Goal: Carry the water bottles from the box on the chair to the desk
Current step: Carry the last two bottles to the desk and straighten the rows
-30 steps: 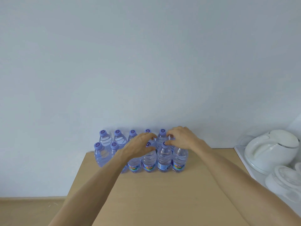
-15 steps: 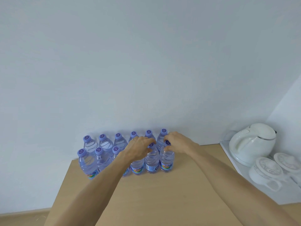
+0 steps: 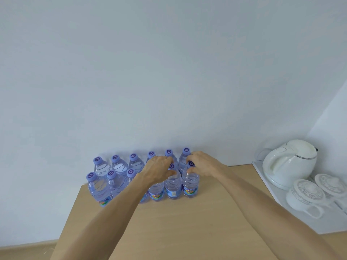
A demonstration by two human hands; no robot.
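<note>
Both hands on the bottles (image 3: pixel 120 177) at the back of the desk (image 3: pixel 187 222): my left hand (image 3: pixel 159 168) curls over one neck, my right hand (image 3: pixel 200 163) pinches the end bottle (image 3: pixel 190 184).

Both hands (image 3: pixel 180 168) atop desk (image 3: pixel 187 222) bottles (image 3: pixel 116 177)

You reached both bare forearms forward from the lower frame, converging toward the centre. Your left hand (image 3: pixel 158 168) arched palm-down, fingers curled over a clear plastic bottle's neck (image 3: pixel 173 180). Your right hand (image 3: pixel 201 164) pinched the purple cap (image 3: pixel 190 163) of the neighbouring bottle between thumb and fingertips.
</note>
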